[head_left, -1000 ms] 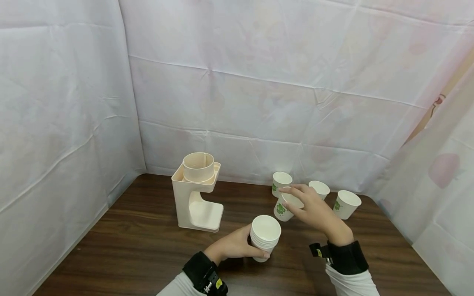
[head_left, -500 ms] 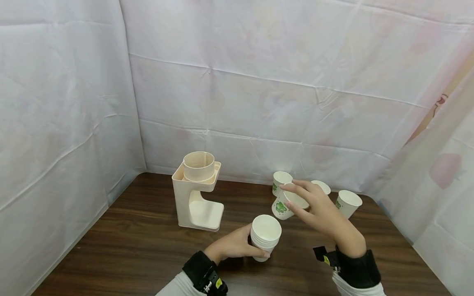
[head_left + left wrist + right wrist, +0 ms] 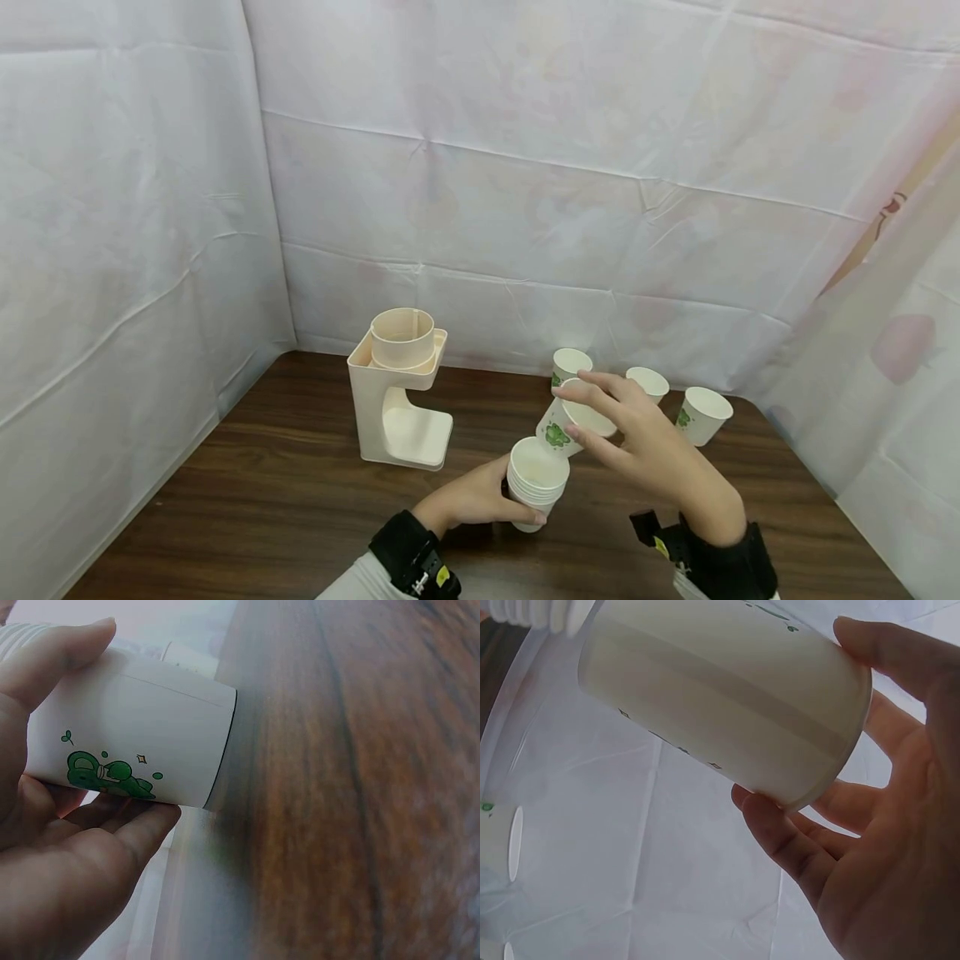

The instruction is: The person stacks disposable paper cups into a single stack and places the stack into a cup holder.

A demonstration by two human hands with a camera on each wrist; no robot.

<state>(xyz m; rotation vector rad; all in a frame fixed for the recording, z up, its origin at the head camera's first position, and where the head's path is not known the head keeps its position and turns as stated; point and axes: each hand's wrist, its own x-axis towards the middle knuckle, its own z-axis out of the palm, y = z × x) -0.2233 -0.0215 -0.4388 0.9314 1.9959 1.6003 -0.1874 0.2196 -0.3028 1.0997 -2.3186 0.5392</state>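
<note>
The right hand (image 3: 645, 442) pinches a white paper cup with a green print (image 3: 564, 427) by its rim, tilted, base pointing down-left, just above and right of the stack of white paper cups (image 3: 536, 485) gripped by the left hand (image 3: 468, 498).

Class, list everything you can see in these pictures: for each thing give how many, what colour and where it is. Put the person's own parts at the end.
table: one, dark brown wood, across the bottom.
cloth backdrop: white sheets, behind and at both sides.
cup dispenser: one, cream, left of centre on the table.
loose paper cups: three, white with green print, upright at the back right.
stack of cups: one, white, front centre, gripped by the left hand.
tilted cup: one, white with green print, held just above the stack.
left hand: grips the stack.
right hand: fingers hold the tilted cup.
wrist straps: black, one on each wrist.
</note>
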